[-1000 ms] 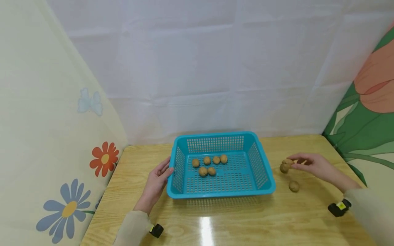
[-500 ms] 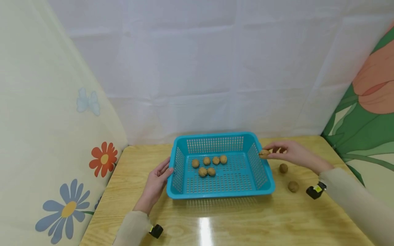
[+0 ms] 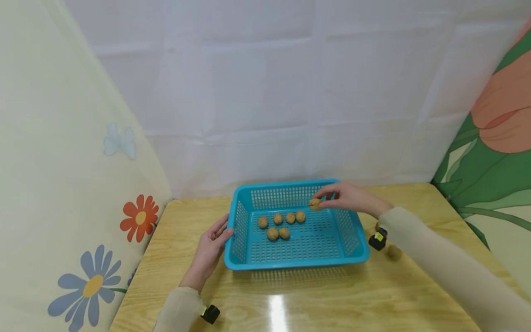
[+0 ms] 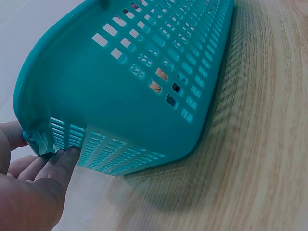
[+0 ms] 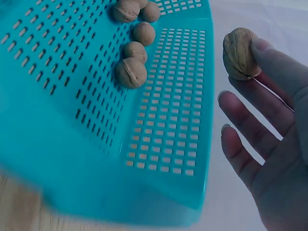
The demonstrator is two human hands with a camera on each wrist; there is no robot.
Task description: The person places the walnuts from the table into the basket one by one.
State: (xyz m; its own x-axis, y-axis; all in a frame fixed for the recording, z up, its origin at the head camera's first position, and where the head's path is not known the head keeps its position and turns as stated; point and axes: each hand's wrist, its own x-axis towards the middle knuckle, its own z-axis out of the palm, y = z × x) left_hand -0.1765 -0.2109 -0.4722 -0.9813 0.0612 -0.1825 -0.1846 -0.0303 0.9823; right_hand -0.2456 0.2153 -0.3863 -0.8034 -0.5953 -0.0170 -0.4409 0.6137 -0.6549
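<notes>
"While your left grip (image 3: 209,246) pinched the left rim of the blue basket (image 3: 296,265), what did your right grip (image 3: 343,197) hold?"

"One walnut (image 3: 315,204), pinched between your thumb and fingertips, over the basket in the head view."

"Further stock?"

"Six walnuts (image 3: 272,234), resting on your basket's perforated floor. Two loose walnuts (image 3: 394,252), on the worktop (image 3: 332,302) to its right, partly hidden by your right sleeve (image 3: 448,263) and black wrist device (image 3: 378,240)."
</notes>
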